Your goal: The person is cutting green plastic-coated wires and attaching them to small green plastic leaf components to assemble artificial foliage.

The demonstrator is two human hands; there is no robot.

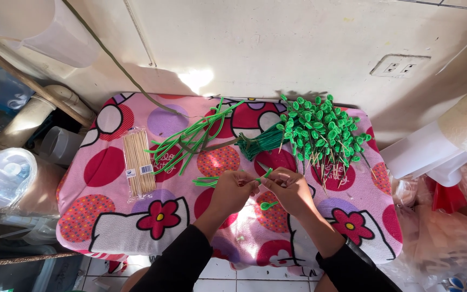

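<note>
Two black sleeves enter from the bottom edge and lead up to the hands, which meet over the middle of the bench (pixel 109 216). The bench carries a pink cover printed with red and purple circles, red flowers and cartoon figures.

The left hand (pixel 233 190) is closed, its fingertips pinching a thin green strip (pixel 206 181) whose loose ends trail to the left over the cover. The right hand (pixel 290 189) is also closed, its fingertips gripping the other end of the same green strip; a short green tip projects upward between the two hands. The hands touch at the fingertips. Just below and between them, a small green leaf piece (pixel 268 205) lies on the cover; whether it hangs from the right hand or rests free cannot be determined.

To the left of the hands, well apart, a clear packet of wooden skewers (pixel 138 162) lies lengthwise on the cover.

Beyond the hands, a loose bundle of green strips (pixel 190 141) fans out across the centre-left of the bench. To its right, a pile of finished green leaf picks on thin sticks (pixel 320 132) lies with the leaf heads clustered and the stick ends pointing toward the near edge.

Behind the bench stands a pale wall (pixel 277 48) with a double socket (pixel 399 66) at upper right. Clear plastic containers (pixel 4 173) stand at far left.
</note>
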